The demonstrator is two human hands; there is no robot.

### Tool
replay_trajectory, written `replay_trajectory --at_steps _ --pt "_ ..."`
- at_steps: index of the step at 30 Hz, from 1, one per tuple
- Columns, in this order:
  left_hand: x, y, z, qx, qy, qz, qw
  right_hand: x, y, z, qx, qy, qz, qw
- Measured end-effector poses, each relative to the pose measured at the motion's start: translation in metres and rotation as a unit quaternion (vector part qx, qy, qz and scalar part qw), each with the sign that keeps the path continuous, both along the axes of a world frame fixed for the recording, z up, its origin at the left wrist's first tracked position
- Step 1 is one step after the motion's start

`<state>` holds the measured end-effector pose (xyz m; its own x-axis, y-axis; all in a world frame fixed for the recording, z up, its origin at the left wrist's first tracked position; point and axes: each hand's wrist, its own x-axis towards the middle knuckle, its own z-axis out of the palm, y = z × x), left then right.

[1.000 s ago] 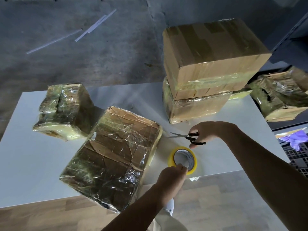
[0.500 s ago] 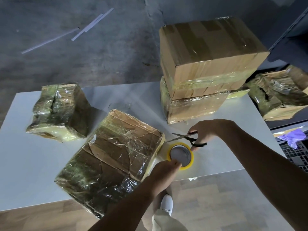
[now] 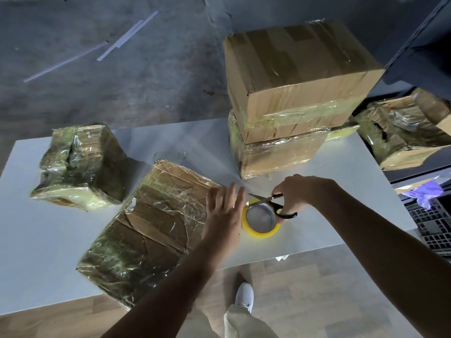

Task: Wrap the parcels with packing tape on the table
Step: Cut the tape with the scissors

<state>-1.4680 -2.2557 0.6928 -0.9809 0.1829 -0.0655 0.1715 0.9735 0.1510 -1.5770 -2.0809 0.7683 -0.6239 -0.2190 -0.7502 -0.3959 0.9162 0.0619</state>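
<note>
between left hand (image 3: 223, 213) and right hand (image 3: 296, 193) lies tape (image 3: 261, 232).

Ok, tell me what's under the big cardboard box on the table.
A tape-wrapped parcel sits under the cardboard box, resting on the table. Its front and left sides show; its top is covered by the box.

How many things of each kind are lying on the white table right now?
4 parcels: small parcel, flat parcel, lower stacked parcel, top stacked parcel
1 tape roll
1 scissors
Total: 6
Not counted: the crumpled parcel past the table's right edge.
</note>
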Motion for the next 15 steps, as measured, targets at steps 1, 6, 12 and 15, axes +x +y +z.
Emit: replay_trajectory --at_steps 1,6,12,15 --pt "-0.002 0.001 -0.001 0.010 -0.002 0.009 1.000 0.002 0.000 0.001 0.009 0.002 0.001 1.000" --pt "-0.009 0.002 -0.006 0.008 0.002 0.017 1.000 0.013 0.000 0.005 0.030 0.002 0.000 1.000" --pt "-0.024 -0.010 -0.007 0.014 0.014 0.041 0.999 0.032 0.003 0.012 0.065 -0.007 0.066 0.996" --pt "-0.032 -0.019 -0.005 0.043 0.023 0.060 0.997 0.037 0.019 0.011 0.009 0.035 0.010 0.999"
